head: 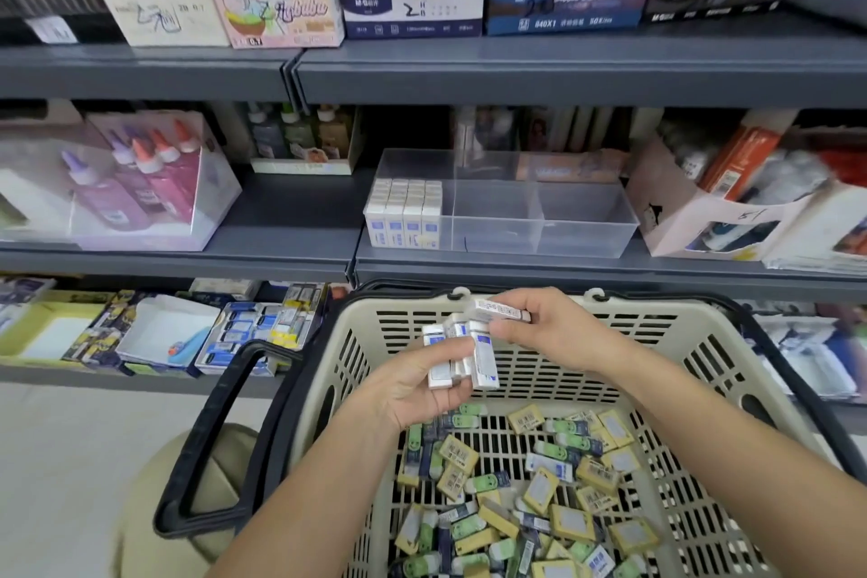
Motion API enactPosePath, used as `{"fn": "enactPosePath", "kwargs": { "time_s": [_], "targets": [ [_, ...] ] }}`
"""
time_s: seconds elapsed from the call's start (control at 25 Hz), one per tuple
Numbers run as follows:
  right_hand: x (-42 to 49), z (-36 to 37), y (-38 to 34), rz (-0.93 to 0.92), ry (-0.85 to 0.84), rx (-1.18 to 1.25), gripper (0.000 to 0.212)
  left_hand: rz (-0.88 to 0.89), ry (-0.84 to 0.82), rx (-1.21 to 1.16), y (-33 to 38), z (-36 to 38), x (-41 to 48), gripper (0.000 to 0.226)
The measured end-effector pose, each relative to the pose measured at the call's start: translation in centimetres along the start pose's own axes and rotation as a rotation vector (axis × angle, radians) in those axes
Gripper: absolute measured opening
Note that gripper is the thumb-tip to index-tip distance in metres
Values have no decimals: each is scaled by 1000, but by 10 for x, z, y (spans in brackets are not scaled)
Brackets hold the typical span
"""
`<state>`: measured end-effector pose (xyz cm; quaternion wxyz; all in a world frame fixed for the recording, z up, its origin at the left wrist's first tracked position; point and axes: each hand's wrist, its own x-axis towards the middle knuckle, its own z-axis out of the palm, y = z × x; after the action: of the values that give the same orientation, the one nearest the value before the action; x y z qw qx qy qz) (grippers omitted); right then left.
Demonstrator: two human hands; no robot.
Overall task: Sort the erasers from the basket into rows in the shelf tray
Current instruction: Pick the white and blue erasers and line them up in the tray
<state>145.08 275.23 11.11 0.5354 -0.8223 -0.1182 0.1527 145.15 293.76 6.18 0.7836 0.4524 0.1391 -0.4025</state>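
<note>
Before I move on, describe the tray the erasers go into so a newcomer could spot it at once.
On the grey middle shelf, directly above the beige basket, sits a clear plastic tray. Unlike the clear box of glue bottles further left, it is low and divided, with white erasers packed in rows at its left end.

Even, soft light; edges bowed, seemingly motion-blurred.
</note>
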Motion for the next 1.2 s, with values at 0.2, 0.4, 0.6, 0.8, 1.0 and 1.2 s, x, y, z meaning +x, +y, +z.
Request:
{"fn": "enactPosePath", "kwargs": {
  "time_s": [0.2, 0.4, 0.6, 0.8, 1.0, 1.2],
  "targets": [
    [9, -15, -13, 55, 153, 288, 14, 183, 47, 16, 32, 3, -10, 37],
    [27, -24, -24, 48, 203, 411, 16, 378, 151, -15, 67, 1, -8, 50],
    [54, -35, -35, -4, 299, 262, 21, 535, 269, 85, 92, -8, -2, 43],
    [92, -44, -41, 49, 369, 177, 25, 664, 343, 59, 101, -18, 9, 37],
    [114, -54, -35, 132, 482, -45, 14, 677, 339, 105, 99, -20, 22, 39],
    [132, -47, -45, 154, 654, -288, 38, 674, 338, 130, 97, -22, 24, 41]
  ]
}}
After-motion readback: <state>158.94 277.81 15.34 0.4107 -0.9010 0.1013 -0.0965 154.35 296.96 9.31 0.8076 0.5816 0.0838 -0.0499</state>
